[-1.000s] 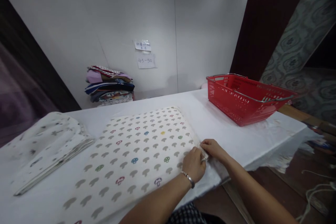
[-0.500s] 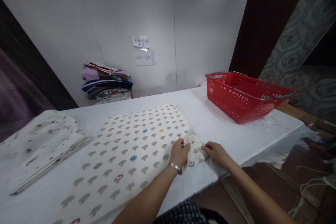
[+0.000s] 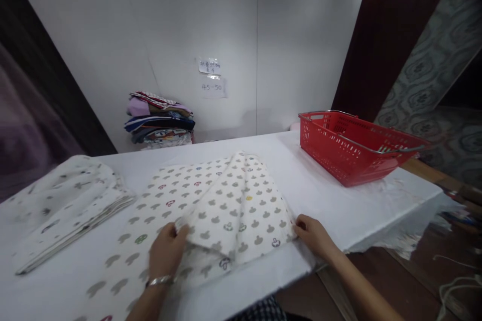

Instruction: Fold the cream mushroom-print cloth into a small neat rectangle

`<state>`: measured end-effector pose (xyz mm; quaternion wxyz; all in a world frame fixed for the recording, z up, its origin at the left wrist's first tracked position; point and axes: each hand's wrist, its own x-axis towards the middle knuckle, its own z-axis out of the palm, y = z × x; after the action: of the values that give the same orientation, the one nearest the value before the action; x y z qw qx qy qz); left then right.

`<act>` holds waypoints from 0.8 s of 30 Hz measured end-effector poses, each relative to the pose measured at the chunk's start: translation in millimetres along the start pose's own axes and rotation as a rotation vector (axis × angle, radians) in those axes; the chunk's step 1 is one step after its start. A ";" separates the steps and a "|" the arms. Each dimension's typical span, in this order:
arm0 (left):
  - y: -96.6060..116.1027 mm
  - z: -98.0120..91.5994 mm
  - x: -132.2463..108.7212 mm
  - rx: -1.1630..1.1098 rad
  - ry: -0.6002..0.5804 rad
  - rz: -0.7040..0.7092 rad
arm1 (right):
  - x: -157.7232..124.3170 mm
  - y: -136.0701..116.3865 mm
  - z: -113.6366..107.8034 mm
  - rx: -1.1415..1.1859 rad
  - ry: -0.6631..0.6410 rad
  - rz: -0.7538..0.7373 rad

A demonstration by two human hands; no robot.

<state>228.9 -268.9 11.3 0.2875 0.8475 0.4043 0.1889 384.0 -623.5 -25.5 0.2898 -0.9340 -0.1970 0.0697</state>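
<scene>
A white cloth printed with small grey and coloured mushrooms (image 3: 211, 200) lies on the white table (image 3: 309, 170) in front of me. My left hand (image 3: 165, 253), a bracelet on its wrist, pinches a corner of the cloth and holds it folded over toward the left, so a triangular flap lies across the middle. My right hand (image 3: 312, 235) rests closed on the cloth's right front corner near the table's edge, pinning it down.
A red plastic basket (image 3: 354, 145) with metal handles stands at the right of the table. A folded white patterned cloth (image 3: 64, 205) lies at the left. A stack of folded colourful fabrics (image 3: 160, 120) sits against the back wall under two paper notes (image 3: 213, 80).
My left hand has taken the cloth's right corner and drawn it leftward across the cloth, making a fold. My right hand has stayed at the right front corner.
</scene>
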 end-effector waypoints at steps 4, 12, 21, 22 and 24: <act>-24.7 -21.1 4.2 0.321 -0.144 -0.023 | -4.5 -8.5 1.1 0.023 0.052 -0.082; 48.5 5.9 -27.9 0.021 -0.146 0.408 | -13.7 -44.7 -6.4 -0.037 0.022 -0.100; 152.9 120.0 -51.4 -0.165 -0.665 0.339 | -21.6 -61.0 -6.7 -0.134 -0.030 -0.281; 158.5 128.9 -49.8 -0.140 -0.663 0.332 | -22.2 -60.4 -6.7 -0.126 -0.033 -0.297; 165.1 142.2 -46.3 -0.101 -0.659 0.328 | -19.7 -56.2 -7.7 -0.074 -0.047 -0.334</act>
<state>374.8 -437.1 4.3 0.4095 0.9011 0.1392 -0.0307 349.4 -593.1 13.1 0.2580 -0.8965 -0.3585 0.0349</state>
